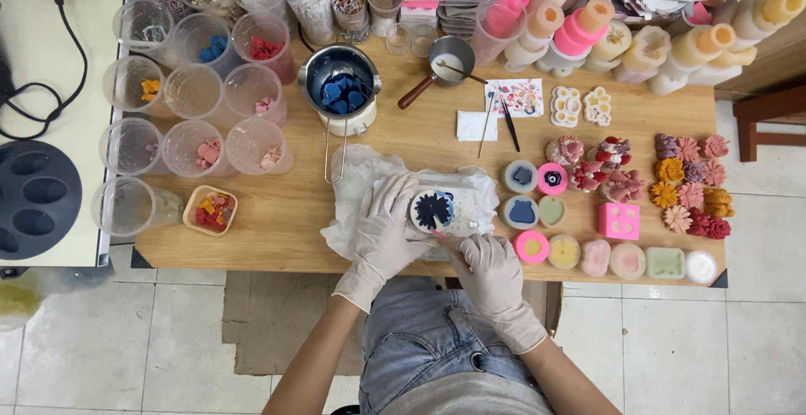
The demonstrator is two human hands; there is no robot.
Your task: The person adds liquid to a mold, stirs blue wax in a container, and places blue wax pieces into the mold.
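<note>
— What is held by the left hand [388,232]?
— A round mould [432,210] with dark blue filling is gripped over the white cloth [361,172]; a thin pink tool [438,234] is pinched by the right hand [487,272].

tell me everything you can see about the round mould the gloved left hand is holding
The round mould is a small pale disc, seemingly soft silicone, its cavity filled with dark blue in a flower-like shape. It faces up, held slightly tilted just above a crumpled white cloth on the wooden table. The left hand, in a white glove, grips its left edge with its fingers. The right hand, also gloved, brings a thin pink-tipped tool to its lower rim.
</note>
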